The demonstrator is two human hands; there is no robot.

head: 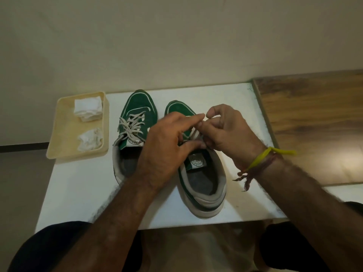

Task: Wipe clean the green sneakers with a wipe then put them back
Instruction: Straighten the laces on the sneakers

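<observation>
Sneakers [169,150] are sitting beside the tray [59,138]; your left hand [167,146] and right hand [225,132] are pinching the right sneaker's laces [193,134], likely retying them. Finishing that knot comes next.

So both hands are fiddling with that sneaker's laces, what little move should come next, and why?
Probably finish with the laces and let go. Both the left hand and right hand pinch them on the right sneaker, while the wipes lie untouched in the tray.

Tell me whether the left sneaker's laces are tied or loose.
Tied. The left sneaker shows its laces crossed and knotted in a bow above the tongue.
</observation>
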